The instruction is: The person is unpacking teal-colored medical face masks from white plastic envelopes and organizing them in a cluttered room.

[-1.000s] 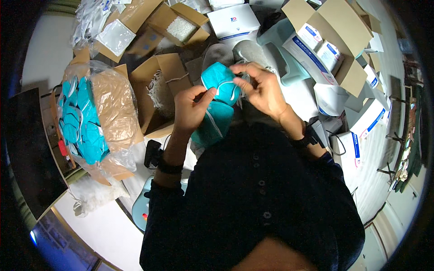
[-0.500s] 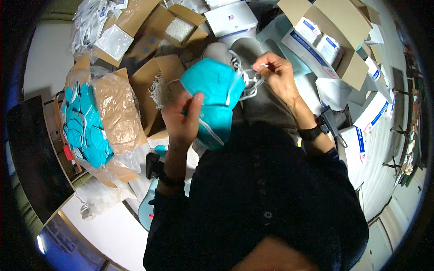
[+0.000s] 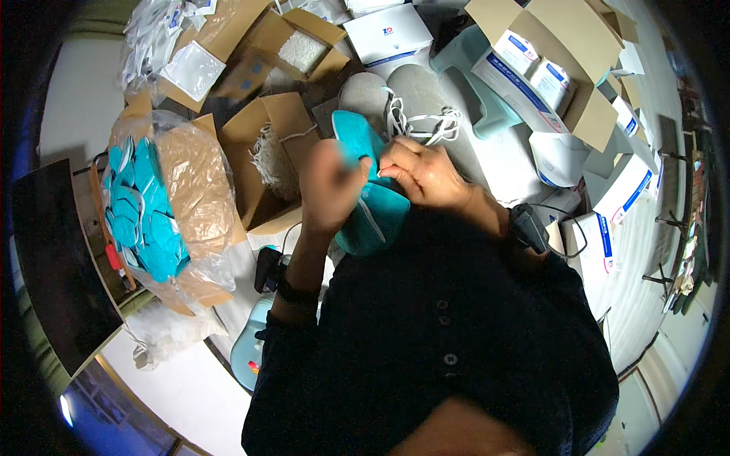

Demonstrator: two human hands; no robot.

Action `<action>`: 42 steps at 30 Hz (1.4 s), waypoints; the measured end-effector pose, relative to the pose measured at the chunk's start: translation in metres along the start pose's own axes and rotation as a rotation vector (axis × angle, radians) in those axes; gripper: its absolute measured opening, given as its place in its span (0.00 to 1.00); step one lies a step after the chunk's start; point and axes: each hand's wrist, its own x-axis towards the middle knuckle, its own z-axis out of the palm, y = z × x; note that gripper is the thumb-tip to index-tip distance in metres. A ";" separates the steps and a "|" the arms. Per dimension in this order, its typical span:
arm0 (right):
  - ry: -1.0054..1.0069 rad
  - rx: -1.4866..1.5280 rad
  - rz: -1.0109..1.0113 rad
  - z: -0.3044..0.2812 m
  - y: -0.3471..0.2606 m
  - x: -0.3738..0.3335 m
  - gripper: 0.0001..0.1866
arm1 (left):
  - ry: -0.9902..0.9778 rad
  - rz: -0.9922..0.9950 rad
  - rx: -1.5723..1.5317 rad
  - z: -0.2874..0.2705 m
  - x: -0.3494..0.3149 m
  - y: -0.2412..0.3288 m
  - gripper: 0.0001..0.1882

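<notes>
My left hand (image 3: 328, 188) and my right hand (image 3: 423, 172) hold a teal face mask (image 3: 356, 140) in front of my chest. The left hand is blurred and grips the mask's lower left side. The right hand pinches its right edge, where a white strap runs. A second teal mask (image 3: 377, 220) lies just below the hands on my lap. Two grey slippers (image 3: 395, 95) with white straps draped over them sit just beyond the hands.
A plastic-lined box of teal masks (image 3: 144, 209) stands at the left. An open cardboard box with white straps (image 3: 272, 159) is beside my left hand. White and blue cartons (image 3: 532, 68) fill a box at the upper right. A dark panel (image 3: 53, 266) lies far left.
The mask has come down from being spread wide and raised to a folded position close to my chest. Both hands have moved nearer each other.
</notes>
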 end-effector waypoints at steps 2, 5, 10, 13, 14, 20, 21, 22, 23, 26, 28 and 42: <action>0.048 -0.060 -0.120 0.001 0.006 -0.003 0.02 | -0.028 -0.002 -0.063 0.000 -0.004 -0.003 0.10; 0.131 0.034 0.134 0.000 0.029 0.001 0.03 | 0.001 -0.033 -0.179 -0.004 -0.010 0.002 0.11; 0.319 -0.051 0.303 -0.006 0.059 -0.009 0.10 | 0.281 0.179 0.079 -0.027 -0.016 0.016 0.09; 0.165 0.081 0.387 -0.035 0.063 -0.016 0.08 | 0.344 0.021 -0.334 -0.038 -0.013 0.072 0.08; 0.050 0.043 0.224 -0.039 0.069 -0.014 0.13 | 0.306 -0.034 -0.336 -0.042 -0.013 0.060 0.08; 0.112 0.277 0.090 -0.039 -0.020 0.034 0.32 | -0.167 -0.391 -0.790 -0.049 -0.002 -0.007 0.14; 0.127 0.374 0.122 -0.035 -0.014 0.032 0.29 | -0.343 -0.420 -0.986 -0.053 0.002 -0.037 0.16; 0.150 0.462 0.160 -0.030 -0.001 0.026 0.27 | -0.527 -0.448 -1.144 -0.054 0.004 -0.060 0.17; 0.173 0.557 0.200 -0.025 0.014 0.024 0.24 | -0.616 -0.447 -1.213 -0.053 0.003 -0.074 0.19; 0.159 0.502 0.202 -0.027 0.011 0.031 0.11 | -0.536 -0.442 -1.213 -0.046 -0.020 -0.067 0.26; 0.086 0.667 0.337 -0.024 -0.003 0.031 0.04 | -0.532 -0.455 -1.213 -0.042 -0.027 -0.064 0.28; 0.341 0.314 0.343 -0.021 -0.006 0.037 0.11 | -0.055 -0.116 0.279 -0.012 -0.001 0.012 0.09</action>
